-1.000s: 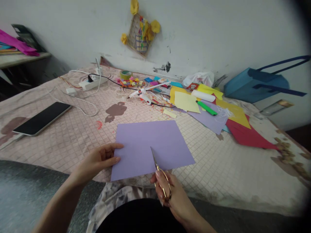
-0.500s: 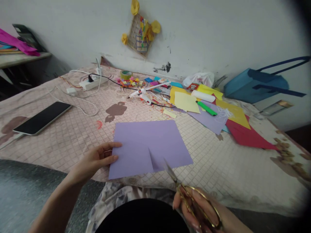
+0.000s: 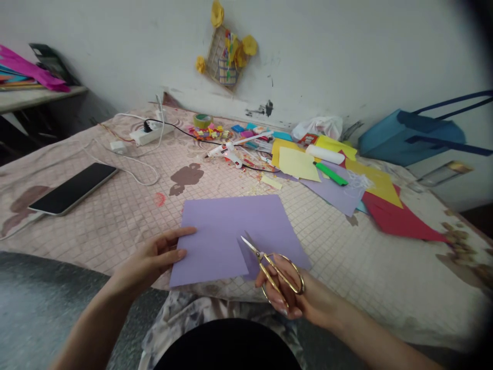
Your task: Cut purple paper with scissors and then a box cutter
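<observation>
A sheet of purple paper [image 3: 215, 226] lies near the table's front edge, with a slit running in from its near side. My left hand [image 3: 162, 252] grips the sheet's left edge, fingers on top and the thumb lower down. In my right hand [image 3: 283, 290] is a pair of gold-handled scissors [image 3: 265, 262], my fingers through the loops. The blades are slightly parted and their tips are at the inner end of the slit. Whether the paper is between the blades I cannot tell.
Behind the sheet lie a white glue gun [image 3: 228, 152], a roll of tape [image 3: 203, 121] and small colourful scraps. Coloured papers [image 3: 381, 185] and a green marker [image 3: 330, 173] are at the right. A phone [image 3: 75, 187] and power strip [image 3: 152, 134] sit left. A blue bag [image 3: 408, 136] stands back right.
My right hand has brought the scissors up and to the left, from below the sheet's near edge to over the slit. My left hand keeps its hold on the paper.
</observation>
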Demonstrator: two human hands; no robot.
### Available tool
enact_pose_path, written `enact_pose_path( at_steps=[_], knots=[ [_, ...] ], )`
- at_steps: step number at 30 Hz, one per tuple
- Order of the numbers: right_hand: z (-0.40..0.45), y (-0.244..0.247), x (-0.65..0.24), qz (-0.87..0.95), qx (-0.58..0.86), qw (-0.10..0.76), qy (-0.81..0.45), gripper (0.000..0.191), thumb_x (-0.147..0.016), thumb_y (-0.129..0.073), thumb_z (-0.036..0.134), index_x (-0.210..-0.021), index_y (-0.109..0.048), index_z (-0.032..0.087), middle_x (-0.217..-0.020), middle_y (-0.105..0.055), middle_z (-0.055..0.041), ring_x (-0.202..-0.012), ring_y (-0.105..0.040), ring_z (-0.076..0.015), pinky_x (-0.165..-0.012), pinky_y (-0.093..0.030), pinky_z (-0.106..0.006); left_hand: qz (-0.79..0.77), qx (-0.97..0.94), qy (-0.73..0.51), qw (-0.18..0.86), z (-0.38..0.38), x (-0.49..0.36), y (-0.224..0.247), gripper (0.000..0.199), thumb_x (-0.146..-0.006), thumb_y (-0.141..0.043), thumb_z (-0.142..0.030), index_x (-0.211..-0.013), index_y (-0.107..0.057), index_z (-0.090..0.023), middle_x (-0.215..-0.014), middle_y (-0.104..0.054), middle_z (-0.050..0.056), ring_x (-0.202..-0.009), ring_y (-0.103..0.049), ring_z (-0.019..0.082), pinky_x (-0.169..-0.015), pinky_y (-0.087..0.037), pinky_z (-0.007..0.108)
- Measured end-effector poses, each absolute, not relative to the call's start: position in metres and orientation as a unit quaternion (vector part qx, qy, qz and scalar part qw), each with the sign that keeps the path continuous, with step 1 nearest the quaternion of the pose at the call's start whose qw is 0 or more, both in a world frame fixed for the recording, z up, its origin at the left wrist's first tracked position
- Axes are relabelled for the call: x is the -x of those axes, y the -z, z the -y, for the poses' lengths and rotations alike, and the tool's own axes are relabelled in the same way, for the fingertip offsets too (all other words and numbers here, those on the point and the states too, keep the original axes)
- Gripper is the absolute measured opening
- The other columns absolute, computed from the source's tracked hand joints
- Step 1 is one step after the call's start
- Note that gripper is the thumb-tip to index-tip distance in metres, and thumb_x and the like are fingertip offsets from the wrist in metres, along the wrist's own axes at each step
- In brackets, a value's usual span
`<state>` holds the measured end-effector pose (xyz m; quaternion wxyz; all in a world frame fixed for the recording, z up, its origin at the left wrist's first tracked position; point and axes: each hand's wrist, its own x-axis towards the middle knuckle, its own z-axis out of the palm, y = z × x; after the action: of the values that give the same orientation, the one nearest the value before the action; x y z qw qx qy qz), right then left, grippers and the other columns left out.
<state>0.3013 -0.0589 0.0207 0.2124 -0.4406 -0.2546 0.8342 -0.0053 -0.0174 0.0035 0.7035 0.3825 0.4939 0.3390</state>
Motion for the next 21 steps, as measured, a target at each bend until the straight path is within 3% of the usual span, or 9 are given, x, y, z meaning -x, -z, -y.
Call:
enact_pose_path(
  at_steps=[13, 21],
  knots=[
    [0.065, -0.022, -0.301, 0.281, 0.414, 0.186, -0.846, 0.058, -0.088, -0.037, 0.061, -0.09, -0.065, 0.01, -0.051, -0.047, 0.0025, -0.04, -0.041, -0.0053, -0.033, -0.022, -0.014, -0.472, -0.367, -0.335, 0.728, 0.019, 0.011, 0.002, 0.054, -0.072, -0.075, -0.028, -0.123, -0.056, -0.027, -0.109, -0.063, 0.005, -0.079, -0.063, 0.015, -0.065, -0.052, 0.02],
    [0.057, -0.028, -0.292, 0.275, 0.441, 0.185, -0.834, 0.061, -0.084, -0.037, 0.069, -0.085, -0.061, 0.012, -0.05, -0.046, 0.0031, -0.04, -0.041, -0.0052, -0.032, -0.02, -0.014, -0.465, -0.395, -0.311, 0.728, 0.025, 0.006, -0.002, 0.06, -0.07, -0.077, -0.032, -0.125, -0.054, -0.024, -0.1, -0.065, 0.007, -0.075, -0.062, 0.016, -0.059, -0.048, 0.02]
  ],
)
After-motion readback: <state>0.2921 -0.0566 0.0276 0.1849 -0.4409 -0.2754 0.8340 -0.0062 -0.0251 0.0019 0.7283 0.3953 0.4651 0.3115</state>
